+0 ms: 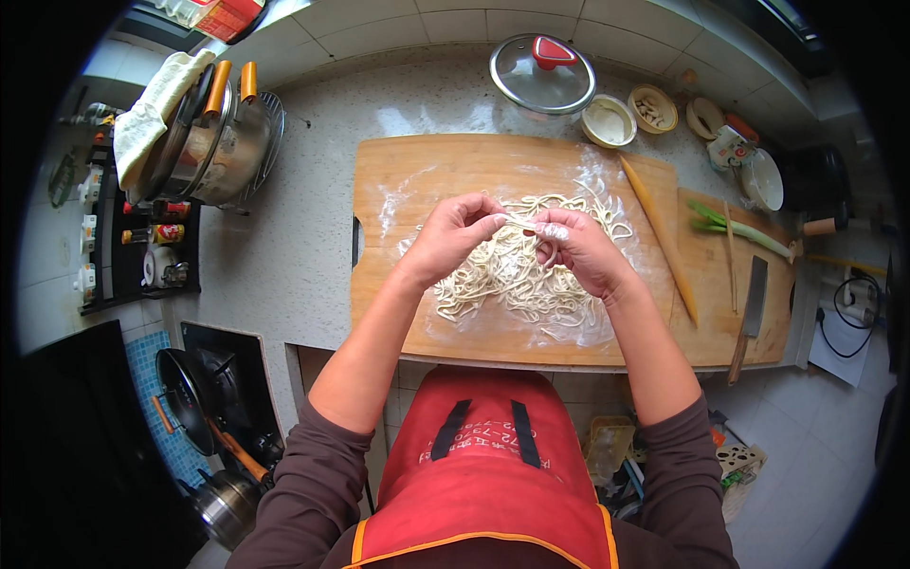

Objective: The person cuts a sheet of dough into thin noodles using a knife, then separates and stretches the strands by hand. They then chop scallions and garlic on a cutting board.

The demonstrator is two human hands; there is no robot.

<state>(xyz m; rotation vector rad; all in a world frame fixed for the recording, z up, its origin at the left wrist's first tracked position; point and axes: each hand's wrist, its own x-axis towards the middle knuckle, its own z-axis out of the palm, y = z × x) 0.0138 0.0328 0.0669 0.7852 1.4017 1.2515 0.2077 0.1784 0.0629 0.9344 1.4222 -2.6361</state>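
Observation:
Floured noodle strands (498,284) lie in a loose pile on a large wooden board (398,171), with white flour scattered about them. Above the pile, my left hand (466,227) pinches one end of a short piece of dough between thumb and fingers. My right hand (576,245), with flour on its thumb, grips the other end, and a strand hangs in a loop beneath its fingers. The dough (520,222) spans the small gap between both hands. A tapered wooden rolling pin (661,242) lies slantwise on the board, right of the noodles.
A smaller board (704,341) at right bears a scallion (746,231), chopsticks (731,256) and a cleaver (755,299). Behind stand a glass lid (522,78), a bowl of flour (608,122) and other bowls. Pots (227,156) stand at left; a wok (186,398) is on the stove.

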